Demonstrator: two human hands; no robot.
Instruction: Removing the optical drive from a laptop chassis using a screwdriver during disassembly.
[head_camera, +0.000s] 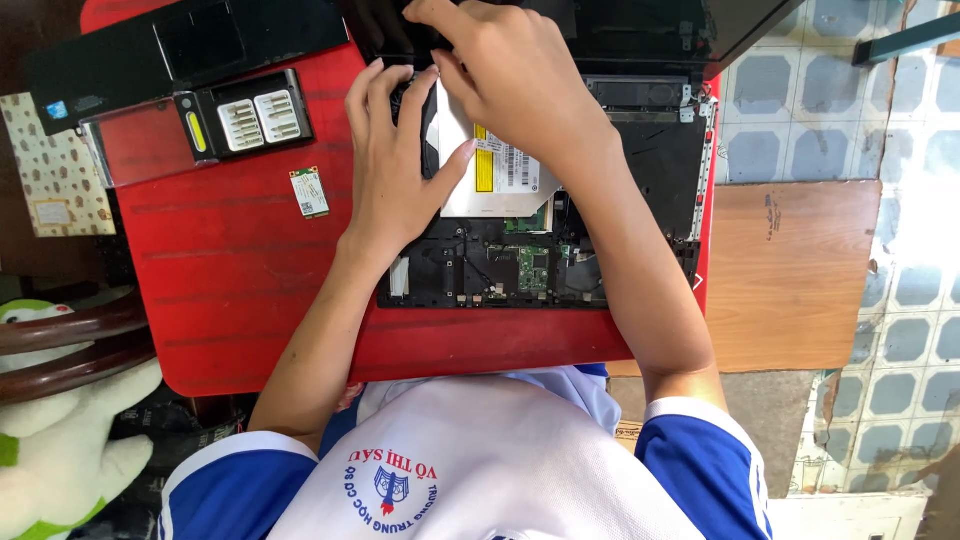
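On a red tabletop (230, 290) above a tiled floor, the left hand (395, 165) lies open, fingers flat against the left edge of a silver optical drive (500, 185) seated in an opened laptop chassis (640, 200). The right hand (505, 65) curls closed at the drive's top corner; what it pinches cannot be told. A screwdriver bit case (245, 122), a small wireless card (310, 192) and a black laptop cover panel (190, 45) lie to the left.

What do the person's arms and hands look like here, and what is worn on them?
Both hands, left hand and right hand, are bare: no gloves, rings or watch visible. Forearms are uncovered. Short blue sleeves with white cuffs end above the elbows, part of a white-and-blue shirt.
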